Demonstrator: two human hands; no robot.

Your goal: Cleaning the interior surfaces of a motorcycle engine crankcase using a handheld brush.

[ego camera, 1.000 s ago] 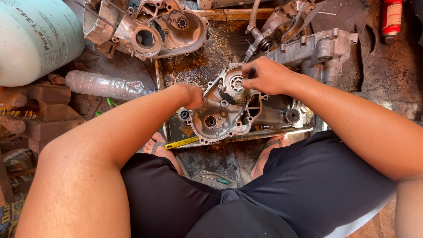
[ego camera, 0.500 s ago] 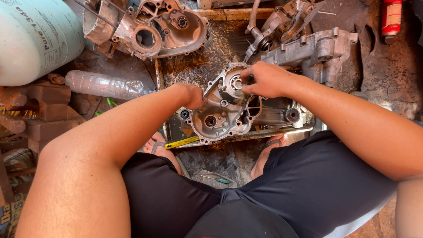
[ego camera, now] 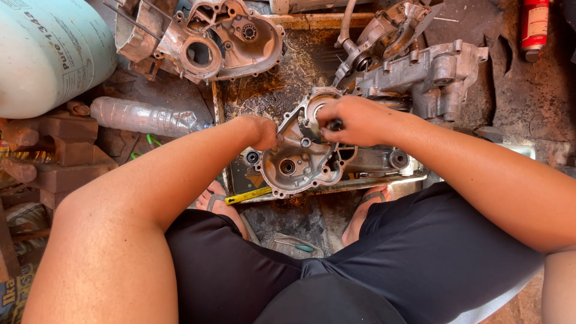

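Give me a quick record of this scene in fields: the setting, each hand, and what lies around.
Setting: greasy metal tray on a workshop floor, seen from above
Left hand: on the left edge of an aluminium engine casing
Right hand: closed around a small dark tool at the casing's top
Nearby: second casing, engine block, plastic bottle, pale gas cylinder, red can

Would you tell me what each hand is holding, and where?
The left hand grips the engine case cover by its left edge. The right hand pinches a small dark tool against it.
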